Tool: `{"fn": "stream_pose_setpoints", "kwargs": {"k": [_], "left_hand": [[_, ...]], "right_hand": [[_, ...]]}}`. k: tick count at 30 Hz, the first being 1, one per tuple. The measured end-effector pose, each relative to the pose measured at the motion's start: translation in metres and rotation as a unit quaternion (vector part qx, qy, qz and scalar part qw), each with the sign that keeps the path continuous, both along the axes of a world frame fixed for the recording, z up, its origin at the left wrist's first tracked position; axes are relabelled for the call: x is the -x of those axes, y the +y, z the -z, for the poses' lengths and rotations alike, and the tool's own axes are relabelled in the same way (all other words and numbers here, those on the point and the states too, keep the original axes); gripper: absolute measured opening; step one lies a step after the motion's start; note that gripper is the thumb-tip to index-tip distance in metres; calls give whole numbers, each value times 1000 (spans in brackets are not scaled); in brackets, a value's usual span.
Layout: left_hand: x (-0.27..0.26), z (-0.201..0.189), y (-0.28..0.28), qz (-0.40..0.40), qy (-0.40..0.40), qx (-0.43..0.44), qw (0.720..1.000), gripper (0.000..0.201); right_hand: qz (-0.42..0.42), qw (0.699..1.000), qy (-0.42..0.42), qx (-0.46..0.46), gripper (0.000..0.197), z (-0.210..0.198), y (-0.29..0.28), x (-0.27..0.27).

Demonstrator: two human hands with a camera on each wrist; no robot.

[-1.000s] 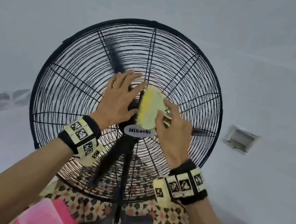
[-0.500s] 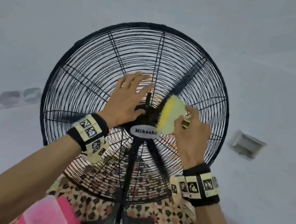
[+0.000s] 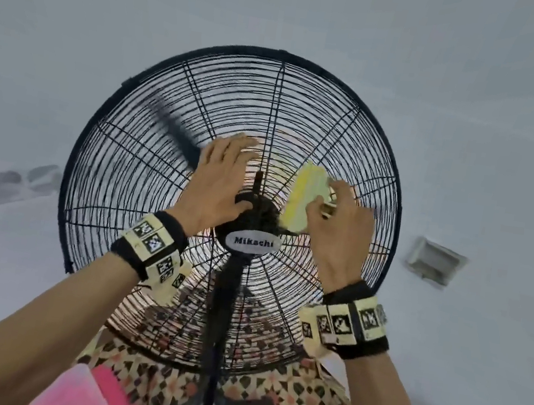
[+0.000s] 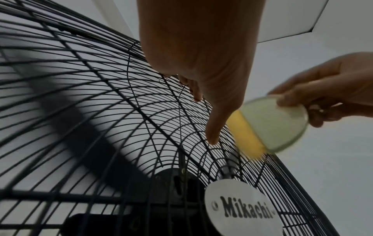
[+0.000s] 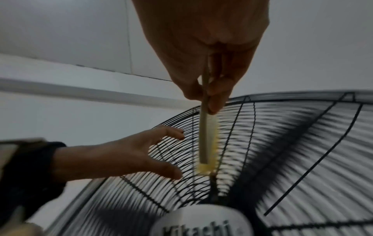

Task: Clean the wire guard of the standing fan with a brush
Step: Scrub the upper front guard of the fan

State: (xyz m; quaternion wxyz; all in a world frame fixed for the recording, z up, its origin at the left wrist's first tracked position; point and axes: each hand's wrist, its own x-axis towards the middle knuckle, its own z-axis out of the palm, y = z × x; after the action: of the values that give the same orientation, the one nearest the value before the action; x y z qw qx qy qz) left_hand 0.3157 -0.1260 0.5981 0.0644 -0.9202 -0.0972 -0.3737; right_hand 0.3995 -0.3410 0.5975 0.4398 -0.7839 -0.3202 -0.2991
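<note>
On my far left in the head view the pale wall carries a few grey smudges (image 3: 12,180) too soft for me to identify. Next comes the wire guard (image 3: 130,182) of the standing fan, its black rim facing me and its lower edge cut across by my forearms. Behind the wires a dark blade (image 3: 171,134) shows only as a blur. My left hand (image 3: 220,192) lies flat on the guard just left of the hub, fingers straight and spread, holding nothing; from the left wrist camera the fingertips (image 4: 212,140) touch the wires. Below the hub sits the oval Mikachi badge (image 3: 252,242), and the fan's pole (image 3: 220,334) drops down to a patterned floor; a pink thing (image 3: 85,390) at the bottom edge is cut off and I cannot say what it is. Right of the hub, my right hand (image 3: 338,227) pinches the brush (image 3: 304,201), pale green with a yellow strip, its bristle side against the guard. The bristles themselves are smeared in every view. Farther right, a small grey wall fitting (image 3: 435,262) is indistinct.
</note>
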Motion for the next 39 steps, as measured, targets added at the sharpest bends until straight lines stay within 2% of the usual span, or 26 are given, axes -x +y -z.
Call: {"fn": "stream_pose_setpoints", "kwargs": {"k": [3, 9, 13, 14, 17, 19, 20, 24, 26, 28, 30, 31, 35, 37, 39], "left_hand": [[1, 5, -2, 19, -16, -8, 1000, 97], [3, 5, 6, 24, -21, -3, 999, 95], [5, 6, 1, 34, -24, -8, 999, 96], [6, 6, -1, 33, -25, -8, 999, 96], [6, 5, -1, 22, -19, -4, 1000, 95], [4, 3, -1, 20, -13, -2, 1000, 95], [3, 2, -2, 20, -12, 0, 1000, 95], [3, 7, -3, 23, -18, -4, 1000, 94], [4, 9, -1, 17, -18, -6, 1000, 95], [3, 7, 1, 15, -13, -7, 1000, 96], [2, 3, 3, 13, -12, -3, 1000, 96], [1, 2, 2, 13, -13, 0, 1000, 95], [0, 6, -2, 14, -27, -16, 999, 95], [1, 7, -2, 8, -30, -26, 999, 96], [1, 5, 0, 3, -22, -20, 1000, 94]], "right_hand": [[-103, 995, -16, 6, 39, 8, 14, 12], [49, 998, -13, 29, 33, -2, 6, 1], [-85, 995, -57, 23, 36, -5, 18, 17], [-90, 993, -70, 33, 36, -4, 19, 18], [5, 999, -10, 47, 36, -9, 11, 7], [57, 997, -8, 49, 34, -15, 4, 1], [45, 998, -24, 43, 33, -17, 3, 2], [-98, 991, -92, 26, 34, -22, 18, 11], [-86, 993, -82, 22, 33, -28, 21, 6], [-5, 999, -31, 38, 34, -35, 15, -1], [72, 994, -20, 82, 38, -39, 9, -2], [71, 993, -29, 86, 38, -40, 9, 2], [-82, 990, -107, 48, 34, -35, 25, 12], [-68, 992, -100, 41, 33, -37, 28, 8], [-14, 998, -60, 28, 33, -43, 22, 2]]}}
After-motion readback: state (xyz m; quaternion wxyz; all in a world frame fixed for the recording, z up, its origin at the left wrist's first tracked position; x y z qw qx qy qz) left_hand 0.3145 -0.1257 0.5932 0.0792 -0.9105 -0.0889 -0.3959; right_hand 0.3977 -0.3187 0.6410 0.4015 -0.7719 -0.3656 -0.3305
